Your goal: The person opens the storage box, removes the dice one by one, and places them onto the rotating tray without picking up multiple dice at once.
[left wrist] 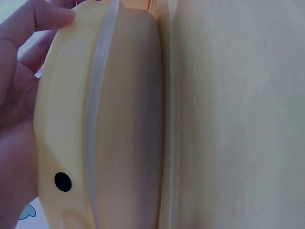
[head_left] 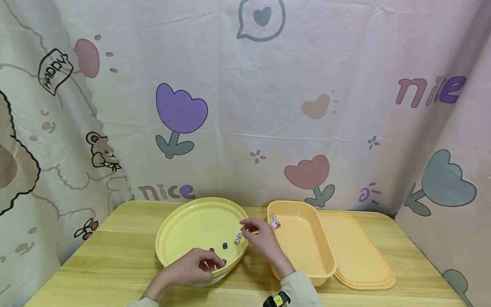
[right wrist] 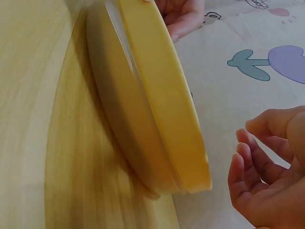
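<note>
A round yellow tray (head_left: 192, 226) carries several small dice. My left hand (head_left: 193, 266) is over its front rim, fingers loosely bent. Its fingertips are close to a dark die (head_left: 224, 261); whether they touch it is unclear. In the left wrist view, the thumb (left wrist: 66, 18) is at the tray's rim. Another dark die (head_left: 225, 245) lies farther in. White dice (head_left: 238, 238) sit near the right edge, just below my right hand (head_left: 262, 238). That hand hovers with bent fingers, and the right wrist view shows nothing between its fingertips (right wrist: 242, 136).
Right of the tray stands an orange rectangular container (head_left: 307, 238) with several white and red dice (head_left: 275, 222) by its left wall. An orange lid (head_left: 354, 251) lies flat beside it on the wooden table (head_left: 96, 264). Printed cloth (head_left: 245, 106) hangs behind.
</note>
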### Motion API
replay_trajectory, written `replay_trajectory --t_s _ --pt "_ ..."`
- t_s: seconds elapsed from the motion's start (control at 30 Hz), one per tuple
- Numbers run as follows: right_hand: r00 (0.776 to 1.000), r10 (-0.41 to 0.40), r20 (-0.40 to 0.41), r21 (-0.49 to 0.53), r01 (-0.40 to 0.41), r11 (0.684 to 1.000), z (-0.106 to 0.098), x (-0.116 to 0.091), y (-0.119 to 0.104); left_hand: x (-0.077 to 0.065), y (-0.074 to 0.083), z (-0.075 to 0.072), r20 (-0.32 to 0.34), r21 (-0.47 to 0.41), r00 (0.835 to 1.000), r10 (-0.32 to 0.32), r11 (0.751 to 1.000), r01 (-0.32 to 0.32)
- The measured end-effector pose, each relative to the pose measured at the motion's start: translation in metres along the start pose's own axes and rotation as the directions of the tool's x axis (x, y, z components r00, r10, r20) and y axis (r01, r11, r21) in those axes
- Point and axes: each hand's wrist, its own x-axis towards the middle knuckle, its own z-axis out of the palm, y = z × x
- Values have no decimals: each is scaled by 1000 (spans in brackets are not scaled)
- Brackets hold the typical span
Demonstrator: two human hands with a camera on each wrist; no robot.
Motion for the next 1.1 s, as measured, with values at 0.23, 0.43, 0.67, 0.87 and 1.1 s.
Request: replay_trajectory --t_s 0.23,0.43,0.67,0.87,1.1 --pt "1000 5 14 -36 -5 999 -8 1 -3 0 0 -1 2 -15 1000 8 1000 -8" --pt "999 8 43 -50 -6 999 -17 2 -7 0 0 -1 6 -18 1000 -3 1000 4" --pt "1000 1 -22 -32 -1 999 -37 1 -2 4 -4 3 15 -49 1000 24 999 -24" --pt "997 45 -66 -52 -49 997 -60 8 -3 4 -5 7 27 -45 1000 0 999 1" --pt "997 67 -45 -101 -71 992 -85 38 -7 0 -1 1 11 -26 999 -41 999 42"
